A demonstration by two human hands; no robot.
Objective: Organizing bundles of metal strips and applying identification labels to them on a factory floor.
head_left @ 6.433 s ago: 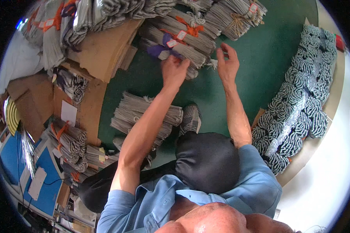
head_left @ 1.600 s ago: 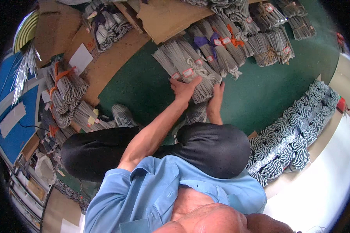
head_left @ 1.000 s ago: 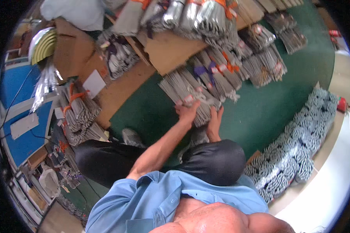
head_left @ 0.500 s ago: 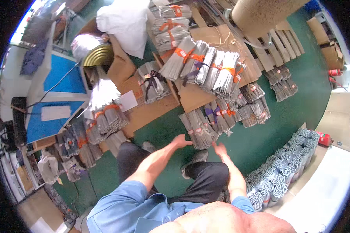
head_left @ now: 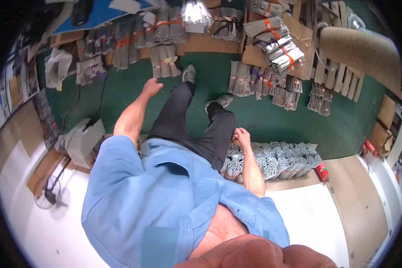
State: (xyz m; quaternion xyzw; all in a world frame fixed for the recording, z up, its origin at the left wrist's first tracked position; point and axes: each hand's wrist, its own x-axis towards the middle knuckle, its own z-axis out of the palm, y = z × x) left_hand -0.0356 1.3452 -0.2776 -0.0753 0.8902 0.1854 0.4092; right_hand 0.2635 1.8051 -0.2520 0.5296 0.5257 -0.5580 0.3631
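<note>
While your left hand (head_left: 153, 87), its grip unclear, hangs near upper-left bundles (head_left: 159, 62), your right hand (head_left: 241, 137) hangs loosely open beside folded bunches (head_left: 274, 159) right of centre.

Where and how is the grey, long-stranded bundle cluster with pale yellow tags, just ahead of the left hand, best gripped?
Probably by both long sides near its closer end, coming from the person's side. The grey bundle cluster lies lengthwise, that end exposed on the green floor, while its far end meets other grey bundles. The left hand is nearest, but apart.
</note>
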